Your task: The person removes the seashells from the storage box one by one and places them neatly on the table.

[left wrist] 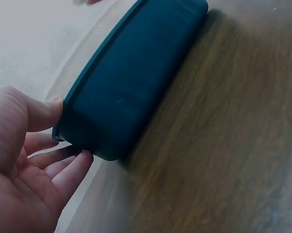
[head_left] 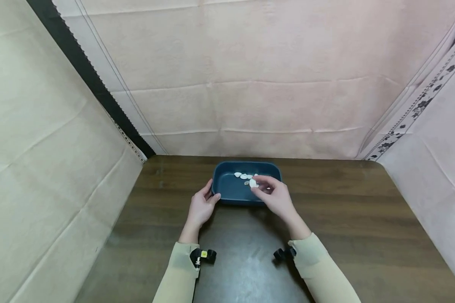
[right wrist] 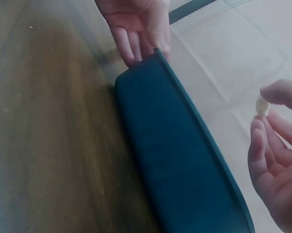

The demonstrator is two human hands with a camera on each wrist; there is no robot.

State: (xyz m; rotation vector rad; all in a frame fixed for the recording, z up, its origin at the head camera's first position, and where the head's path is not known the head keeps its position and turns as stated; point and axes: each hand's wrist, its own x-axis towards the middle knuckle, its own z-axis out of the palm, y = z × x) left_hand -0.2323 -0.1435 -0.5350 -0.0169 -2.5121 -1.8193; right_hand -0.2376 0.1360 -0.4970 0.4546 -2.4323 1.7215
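A dark blue rectangular tray (head_left: 231, 198) stands on the table, with several small, flat white pebbles (head_left: 244, 176) in a loose row inside it. At the tray's left end my left hand (head_left: 203, 205) grips the wall. Its thumb (left wrist: 46, 111) lies at the rim and the fingers (left wrist: 73, 174) reach under the outer side. Over the tray's right half, my right hand (head_left: 274, 195) pinches one white pebble (right wrist: 262, 107) between thumb and fingertips, above rim height. A small darker piece (head_left: 246, 183) lies in the tray beside the held pebble.
The brown wooden table (head_left: 337, 210) spreads around the tray. Pale cloth (head_left: 269, 105) hangs behind the table's far edge and on both sides. A small black camera (head_left: 209, 256) is strapped to my left wrist, another camera (head_left: 280, 254) to my right.
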